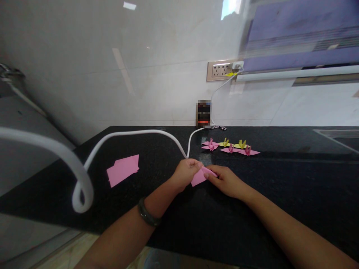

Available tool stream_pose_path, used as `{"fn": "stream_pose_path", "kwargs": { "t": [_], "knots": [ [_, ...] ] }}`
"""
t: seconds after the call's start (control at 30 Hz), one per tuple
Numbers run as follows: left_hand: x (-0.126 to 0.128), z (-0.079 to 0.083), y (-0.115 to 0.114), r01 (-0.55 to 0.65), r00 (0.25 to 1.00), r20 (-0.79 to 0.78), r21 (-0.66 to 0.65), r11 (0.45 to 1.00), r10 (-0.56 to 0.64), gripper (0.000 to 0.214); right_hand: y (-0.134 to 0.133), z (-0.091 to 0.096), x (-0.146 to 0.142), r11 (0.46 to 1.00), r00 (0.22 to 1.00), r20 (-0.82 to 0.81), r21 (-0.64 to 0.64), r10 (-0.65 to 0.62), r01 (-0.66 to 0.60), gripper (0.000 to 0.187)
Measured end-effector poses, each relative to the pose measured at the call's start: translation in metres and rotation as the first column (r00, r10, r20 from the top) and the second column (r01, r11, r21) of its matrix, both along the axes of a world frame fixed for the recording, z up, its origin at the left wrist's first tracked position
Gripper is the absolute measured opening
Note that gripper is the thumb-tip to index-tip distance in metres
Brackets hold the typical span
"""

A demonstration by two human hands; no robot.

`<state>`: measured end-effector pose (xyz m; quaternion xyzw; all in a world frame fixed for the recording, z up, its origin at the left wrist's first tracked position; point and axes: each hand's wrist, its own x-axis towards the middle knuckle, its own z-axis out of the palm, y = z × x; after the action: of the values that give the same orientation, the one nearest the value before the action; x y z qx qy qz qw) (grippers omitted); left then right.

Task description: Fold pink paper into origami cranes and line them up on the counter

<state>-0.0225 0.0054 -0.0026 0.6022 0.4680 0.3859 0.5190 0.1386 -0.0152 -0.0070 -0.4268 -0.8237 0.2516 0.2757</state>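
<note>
Between my two hands is a pink sheet of paper (198, 178), partly folded, held just over the dark countertop. My left hand (186, 172) pinches its upper left part, thumb on top. On the right side, my right hand (223, 179) grips the folded edge between thumb and fingers. Behind my hands sit several folded paper cranes, among them a pink crane (248, 151) and a yellow crane (241, 144). Off to the left lies a small stack of pink paper (122, 170), its sheets slightly fanned.
A thick white cable (134, 132) loops across the left side and reaches behind my left hand. Against the tiled wall leans a blurred phone-like device (203, 114), below a wall socket (220, 71) with a plugged-in charger. A sink edge (333, 132) shows at the far right of the black countertop (168, 231).
</note>
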Motion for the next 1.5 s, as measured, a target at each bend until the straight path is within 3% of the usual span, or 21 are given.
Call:
{"fn": "stream_pose_path", "kwargs": {
  "t": [0.27, 0.93, 1.3, 1.5],
  "knots": [
    [-0.0005, 0.002, -0.0031, 0.058, 0.996, 0.076, -0.048, 0.997, -0.054, 0.025, -0.0002, -0.0002, -0.0006, 1.0, 1.0, -0.016, -0.01, -0.009, 0.008, 0.025],
    [0.0005, 0.0016, -0.0016, 0.002, 0.999, 0.036, -0.06, 0.998, 0.0, 0.023, -0.0015, 0.0032, -0.0015, 1.0, 1.0, 0.01, 0.0, -0.012, 0.012, 0.023],
    [0.0007, -0.0032, 0.0018, 0.005, 0.999, 0.052, -0.037, 0.999, -0.003, 0.04, -0.0005, 0.0021, -0.0003, 1.0, 1.0, -0.016, -0.022, -0.015, 0.014, 0.025],
    [0.0019, 0.0005, 0.0003, -0.006, 0.996, 0.088, -0.036, 0.999, 0.01, 0.023, 0.0012, 0.0013, -0.0002, 0.998, 0.998, -0.069, -0.065, -0.013, 0.009, 0.026]
  ]
}}
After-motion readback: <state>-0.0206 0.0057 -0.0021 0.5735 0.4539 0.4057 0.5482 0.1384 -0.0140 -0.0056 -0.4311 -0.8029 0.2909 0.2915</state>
